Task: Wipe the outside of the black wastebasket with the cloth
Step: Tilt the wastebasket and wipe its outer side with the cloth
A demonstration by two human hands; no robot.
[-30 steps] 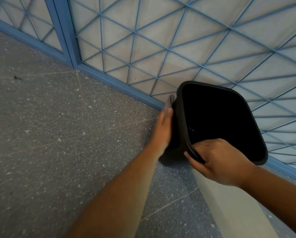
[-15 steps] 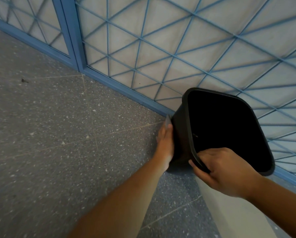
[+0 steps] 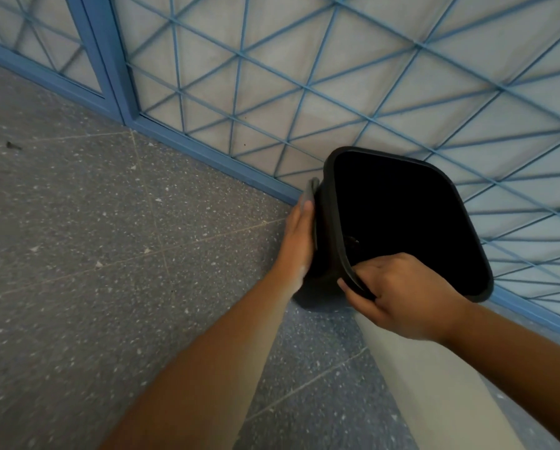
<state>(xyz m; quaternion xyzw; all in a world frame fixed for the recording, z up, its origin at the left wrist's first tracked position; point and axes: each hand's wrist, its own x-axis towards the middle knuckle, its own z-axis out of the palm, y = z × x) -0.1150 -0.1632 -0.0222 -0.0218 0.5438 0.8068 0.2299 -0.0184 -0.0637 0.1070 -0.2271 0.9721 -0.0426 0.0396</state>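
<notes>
The black wastebasket [image 3: 329,190] stands on the floor against the blue lattice wall, its dark opening facing up at me. My right hand [image 3: 398,293] grips its near rim, fingers curled over the edge and thumb outside. My left hand [image 3: 299,241] lies flat with straight fingers against the basket's left outer side, pressing a grey cloth [image 3: 311,190] to it. Only the cloth's top edge shows above my fingertips; the rest is hidden between palm and basket.
A grey speckled floor [image 3: 109,254] spreads to the left and front. A blue metal lattice [image 3: 304,76] over pale panels runs behind the basket, with a blue base rail [image 3: 207,154]. A light trouser leg [image 3: 434,384] is at lower right.
My left hand with the cloth slid down the basket's left side and then back up toward the rim. My right hand has kept its grip on the rim.
</notes>
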